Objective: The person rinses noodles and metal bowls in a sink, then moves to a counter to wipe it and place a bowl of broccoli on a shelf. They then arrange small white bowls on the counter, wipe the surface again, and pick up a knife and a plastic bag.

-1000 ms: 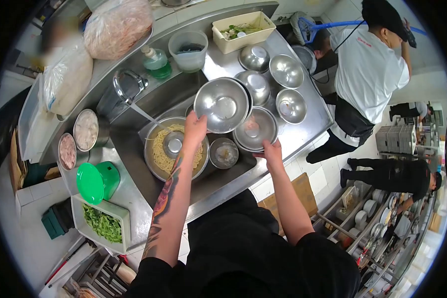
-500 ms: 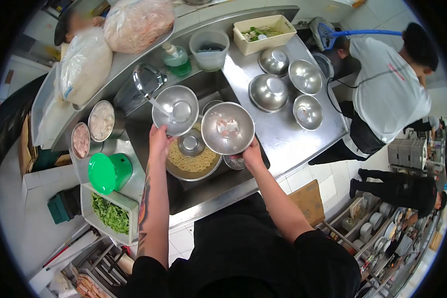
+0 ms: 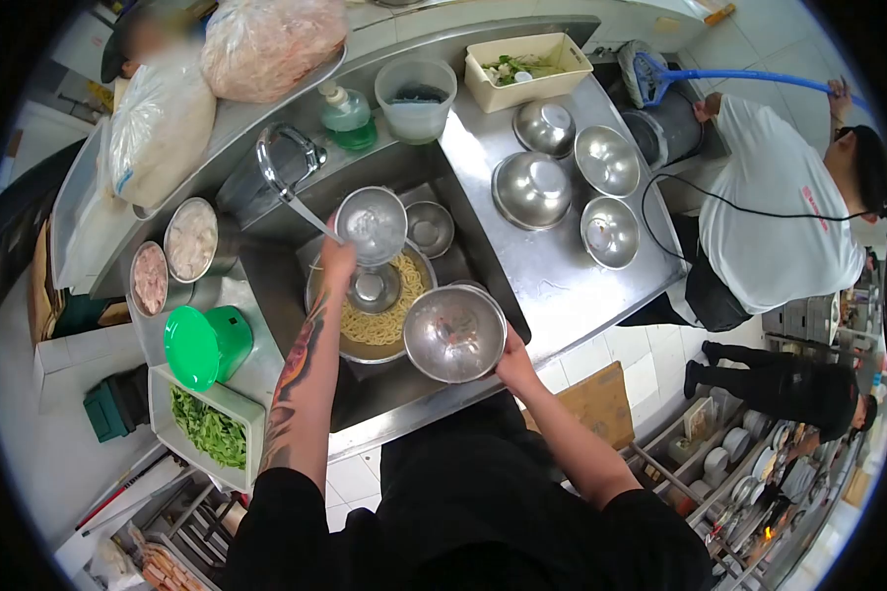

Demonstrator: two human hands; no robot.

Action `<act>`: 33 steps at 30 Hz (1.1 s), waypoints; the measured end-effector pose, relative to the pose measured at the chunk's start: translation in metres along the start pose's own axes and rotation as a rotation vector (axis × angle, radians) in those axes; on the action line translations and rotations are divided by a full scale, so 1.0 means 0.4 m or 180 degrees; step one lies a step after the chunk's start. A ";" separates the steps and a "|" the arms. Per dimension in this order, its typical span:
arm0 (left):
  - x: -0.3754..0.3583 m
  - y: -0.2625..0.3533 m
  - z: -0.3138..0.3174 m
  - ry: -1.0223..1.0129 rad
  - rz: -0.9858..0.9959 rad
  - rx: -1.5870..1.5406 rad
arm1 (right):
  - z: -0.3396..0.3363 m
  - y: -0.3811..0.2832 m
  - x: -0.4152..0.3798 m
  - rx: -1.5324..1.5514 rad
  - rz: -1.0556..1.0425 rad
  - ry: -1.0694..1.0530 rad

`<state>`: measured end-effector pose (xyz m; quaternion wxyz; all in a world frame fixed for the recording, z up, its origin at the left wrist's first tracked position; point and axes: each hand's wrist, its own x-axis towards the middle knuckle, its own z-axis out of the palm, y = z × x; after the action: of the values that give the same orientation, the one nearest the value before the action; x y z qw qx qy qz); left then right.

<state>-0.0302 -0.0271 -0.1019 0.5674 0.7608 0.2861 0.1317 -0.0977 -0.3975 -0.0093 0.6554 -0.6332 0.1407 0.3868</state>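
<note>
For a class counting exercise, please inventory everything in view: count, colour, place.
Bowls: at least 8, silver; two held, four on right counter, others in sink
Basin: 1, silver, in sink
Noodles: one mass, yellow, in basin
Sink: 1, grey, centre
Tap: 1, silver, behind sink
Pump bottle: 1, green-filled, behind sink
Tub: 1, translucent, behind sink
Bin: 1, cream, right counter
Pots: 2, silver, left counter
Container: 1, green, left counter
Leaf tray: 1, white, left counter
Filled bags: 2, clear, upper left
Pole: 1, blue, upper right
Cardboard: 1, brown, lower right
Other people: several, white or black clothing, background
Left hand, right hand: 2, bare, one bowl each
</note>
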 end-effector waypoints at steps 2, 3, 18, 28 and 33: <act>0.028 0.051 0.042 -0.0084 0.0515 0.0595 | -0.035 0.065 0.008 -0.0223 -0.0397 -0.0007; 0.042 0.073 0.070 -0.0129 0.1046 0.1193 | -0.049 0.087 0.012 -0.0459 -0.0810 -0.0051; -0.145 0.228 -0.055 -0.1494 -0.0687 -0.0345 | 0.165 -0.076 0.271 0.0430 0.0184 -0.0118; 0.009 0.061 -0.139 0.0728 -0.0463 0.0411 | 0.271 -0.031 0.403 -0.0279 -0.0268 0.0552; -0.091 -0.047 -0.109 -0.0292 -0.1837 -0.0657 | 0.178 0.007 0.307 -0.0100 -0.0058 0.0281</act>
<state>-0.0878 -0.0103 -0.1011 0.6680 0.5917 0.4495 -0.0410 -0.0401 -0.2904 -0.0828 0.6421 -0.6611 0.1576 0.3547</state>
